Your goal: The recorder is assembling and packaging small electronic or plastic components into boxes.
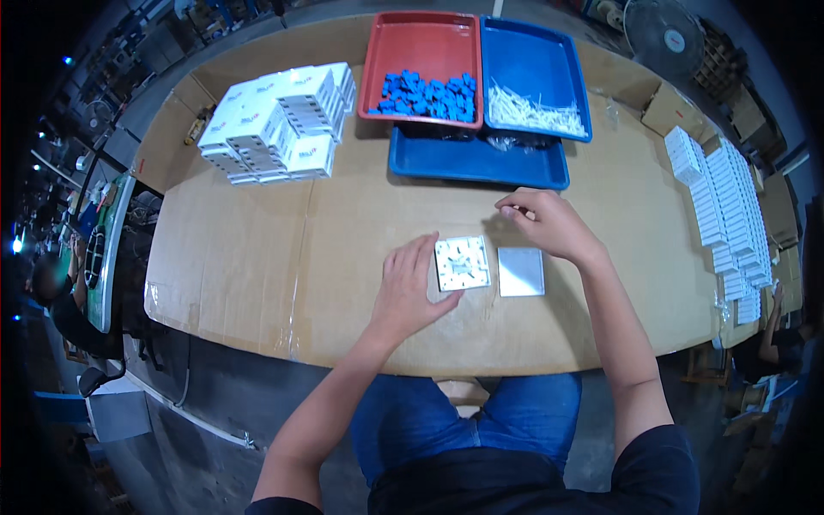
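My left hand [409, 287] grips a white square housing [463, 263] by its left side, fingers along the upper left and thumb at the lower edge. The housing lies on the table with its inner side up, showing small dark slots and molded parts. To its right, a separate plain white square plate [521, 272] rests flat on the cardboard. Above that plate, my right hand [545, 222] is raised with thumb and fingertips pinched together. Whatever the pinch holds, if anything, is too small to make out.
Beyond my hands stand a red tray [425, 43] with blue plastic pieces [427, 96], a blue tray [528, 56] with thin white sticks [534, 112], and a lower blue tray [477, 163]. White boxes [257, 120] are stacked left; white units [725, 202] are stacked right. Other people work at both sides.
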A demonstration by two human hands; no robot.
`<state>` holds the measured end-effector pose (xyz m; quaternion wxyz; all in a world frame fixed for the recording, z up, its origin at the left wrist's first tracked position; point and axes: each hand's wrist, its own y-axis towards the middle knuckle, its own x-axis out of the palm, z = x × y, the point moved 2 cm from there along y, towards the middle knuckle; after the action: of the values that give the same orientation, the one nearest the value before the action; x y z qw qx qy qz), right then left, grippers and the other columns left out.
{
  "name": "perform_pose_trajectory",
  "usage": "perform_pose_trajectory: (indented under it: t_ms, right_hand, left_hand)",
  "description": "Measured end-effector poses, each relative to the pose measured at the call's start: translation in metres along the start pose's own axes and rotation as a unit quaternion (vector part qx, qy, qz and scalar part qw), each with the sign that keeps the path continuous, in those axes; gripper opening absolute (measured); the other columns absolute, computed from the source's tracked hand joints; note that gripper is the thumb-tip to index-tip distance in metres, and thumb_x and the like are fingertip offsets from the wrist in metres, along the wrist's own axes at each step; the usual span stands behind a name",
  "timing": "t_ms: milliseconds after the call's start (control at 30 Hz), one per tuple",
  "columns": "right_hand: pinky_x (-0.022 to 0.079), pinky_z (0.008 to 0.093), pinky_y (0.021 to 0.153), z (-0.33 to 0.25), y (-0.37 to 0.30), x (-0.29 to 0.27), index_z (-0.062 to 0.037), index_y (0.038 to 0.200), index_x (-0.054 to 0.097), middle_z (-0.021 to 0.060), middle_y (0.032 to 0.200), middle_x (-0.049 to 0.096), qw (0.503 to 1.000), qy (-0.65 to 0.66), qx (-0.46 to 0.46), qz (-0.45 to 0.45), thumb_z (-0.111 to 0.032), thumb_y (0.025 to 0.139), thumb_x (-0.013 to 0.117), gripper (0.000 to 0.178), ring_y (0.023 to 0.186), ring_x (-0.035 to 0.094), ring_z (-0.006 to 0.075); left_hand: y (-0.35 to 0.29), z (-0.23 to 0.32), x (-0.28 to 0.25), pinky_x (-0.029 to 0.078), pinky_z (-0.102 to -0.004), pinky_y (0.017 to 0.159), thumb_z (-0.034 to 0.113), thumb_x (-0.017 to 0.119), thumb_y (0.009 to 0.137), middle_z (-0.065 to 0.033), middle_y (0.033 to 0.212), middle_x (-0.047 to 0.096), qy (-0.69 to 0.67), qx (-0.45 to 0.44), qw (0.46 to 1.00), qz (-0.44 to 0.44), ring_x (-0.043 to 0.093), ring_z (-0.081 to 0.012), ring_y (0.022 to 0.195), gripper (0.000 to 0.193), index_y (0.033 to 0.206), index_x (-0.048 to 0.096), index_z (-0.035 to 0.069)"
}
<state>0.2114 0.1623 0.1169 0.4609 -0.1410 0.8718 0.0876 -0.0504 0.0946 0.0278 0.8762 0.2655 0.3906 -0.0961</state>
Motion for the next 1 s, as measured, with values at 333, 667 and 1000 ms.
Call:
perform_pose_trajectory:
  t_ms: [333,667,1000]
  right_hand:
    - [0.056,0.0407,0.091,0.026,0.158,-0.045,0.0008,0.119,0.075,0.0160,0.106,0.077,0.981,-0.008,-0.010,0.193,-0.014,0.098,0.061,0.029,0.098,0.073,0.0337]
    - [0.040,0.0559,0.117,0.048,0.255,-0.038,-0.0023,0.110,0.077,0.0209,0.139,0.058,0.903,-0.391,-0.042,0.172,-0.011,0.087,0.067,0.026,0.141,0.047,0.0355]
    - [0.040,0.0485,0.114,0.048,0.251,-0.030,-0.0074,0.105,0.078,0.0117,0.135,0.065,0.954,-0.192,-0.024,0.228,-0.012,0.080,0.075,0.026,0.136,0.054,0.0295]
  left_hand:
    - [0.003,-0.004,-0.003,0.037,-0.0487,0.115,0.040,0.084,0.078,-0.0206,0.141,0.055,0.008,-0.015,1.000,-0.026,0.051,-0.0369,0.134,0.091,0.149,0.047,-0.002]
    - [0.008,-0.003,-0.003,0.037,-0.0481,0.115,0.042,0.084,0.080,-0.0175,0.140,0.055,0.009,-0.009,0.999,-0.037,0.050,-0.0339,0.135,0.085,0.146,0.050,0.000]
    - [0.006,-0.003,-0.007,0.037,-0.0474,0.115,0.042,0.083,0.080,-0.0160,0.140,0.055,0.008,-0.018,0.999,-0.043,0.050,-0.0322,0.136,0.082,0.144,0.052,0.002]
